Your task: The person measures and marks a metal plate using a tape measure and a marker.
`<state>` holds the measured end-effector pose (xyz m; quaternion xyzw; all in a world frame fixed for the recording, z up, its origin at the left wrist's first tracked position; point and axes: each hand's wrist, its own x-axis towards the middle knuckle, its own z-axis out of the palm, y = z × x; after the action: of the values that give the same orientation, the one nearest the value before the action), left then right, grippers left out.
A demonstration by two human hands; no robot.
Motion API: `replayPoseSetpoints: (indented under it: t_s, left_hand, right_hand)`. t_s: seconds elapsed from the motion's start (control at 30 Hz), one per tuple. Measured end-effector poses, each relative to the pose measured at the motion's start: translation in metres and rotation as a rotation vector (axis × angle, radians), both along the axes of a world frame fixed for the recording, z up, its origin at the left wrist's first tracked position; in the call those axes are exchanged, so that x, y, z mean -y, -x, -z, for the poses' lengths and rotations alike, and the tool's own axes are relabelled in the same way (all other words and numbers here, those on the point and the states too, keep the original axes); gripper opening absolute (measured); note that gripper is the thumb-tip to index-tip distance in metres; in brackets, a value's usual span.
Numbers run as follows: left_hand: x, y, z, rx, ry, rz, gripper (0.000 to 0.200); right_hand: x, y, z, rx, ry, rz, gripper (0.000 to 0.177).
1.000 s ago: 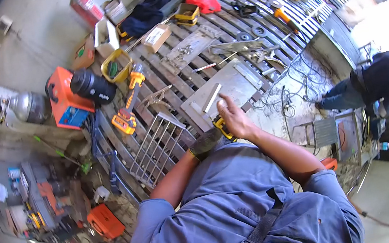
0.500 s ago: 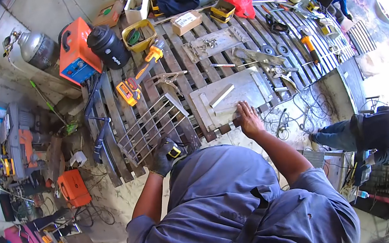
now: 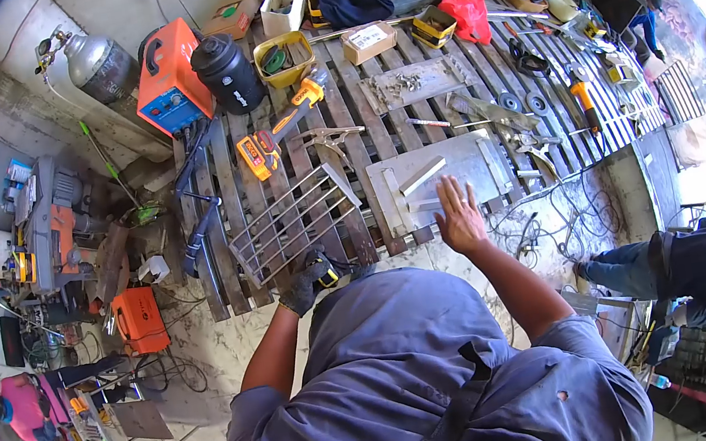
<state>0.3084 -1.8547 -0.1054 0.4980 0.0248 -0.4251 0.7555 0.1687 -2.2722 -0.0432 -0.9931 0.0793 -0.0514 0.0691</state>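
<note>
My left hand (image 3: 306, 283), in a dark glove, is closed around a yellow and black tape measure (image 3: 327, 276) at the near edge of the slatted table (image 3: 224, 182). Just beyond it lies a metal grille (image 3: 295, 222) of thin bars. My right hand (image 3: 461, 216) is bare, its fingers stretched out at the near edge of a flat metal plate (image 3: 466, 157); whether it touches the plate is hard to tell. On the plate rests a short metal bar (image 3: 422, 175), with another strip partly beside my fingertips.
Behind the grille lies a yellow cordless grinder (image 3: 285, 122). A black jug (image 3: 228, 74), an orange machine (image 3: 171, 82) and a yellow bin (image 3: 283, 57) line the back left. An orange grinder (image 3: 585, 102) is at the right. One person (image 3: 693, 263) bends at the right, another (image 3: 27, 406) at far left.
My right hand's fingers have spread and pointed more straight ahead near the plate. The view has shifted, so the table's items appear further right. My left hand keeps the tape measure.
</note>
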Motion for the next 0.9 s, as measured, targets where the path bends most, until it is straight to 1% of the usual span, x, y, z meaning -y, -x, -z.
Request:
replayPoseSetpoints:
  t_s: [0.1,0.17,0.23,0.37,0.43,0.63,0.73,0.83,0.87,0.9]
  left_hand:
    - [-0.002,-0.007,-0.001,-0.031,0.037,0.061,0.063]
    - [-0.001,-0.01,-0.007,-0.071,0.045,0.084,0.062]
    - [0.0,-0.012,-0.009,-0.056,0.084,0.082,0.061]
    - [-0.002,-0.009,-0.01,-0.084,0.094,0.07,0.06]
    - [-0.001,-0.009,-0.009,-0.054,0.099,0.079,0.061]
    - [0.001,-0.009,-0.018,-0.039,0.088,0.1,0.068]
    - [-0.001,-0.01,-0.017,-0.051,0.084,0.099,0.072]
    - [-0.003,-0.009,-0.011,-0.041,0.095,0.107,0.074]
    - [-0.004,-0.01,-0.009,-0.03,0.102,0.113,0.074]
    - [-0.003,-0.01,-0.01,-0.035,0.107,0.112,0.074]
  right_hand:
    - [-0.016,-0.021,0.007,0.0,-0.107,-0.077,0.07]
    - [-0.024,-0.024,0.014,-0.081,-0.179,-0.132,0.069]
    - [-0.031,-0.02,0.02,-0.121,-0.271,-0.154,0.071]
    - [-0.029,-0.019,0.021,-0.135,-0.275,-0.178,0.073]
    - [-0.025,-0.019,0.021,-0.129,-0.274,-0.185,0.073]
    - [-0.022,-0.018,0.025,-0.094,-0.323,-0.196,0.074]
    - [-0.007,-0.018,0.028,0.013,-0.315,-0.104,0.076]
    - [0.012,-0.039,0.019,0.019,-0.21,0.024,0.078]
    - [0.019,-0.048,0.018,0.033,-0.136,0.035,0.078]
    - [0.026,-0.055,0.018,0.013,-0.122,0.026,0.077]
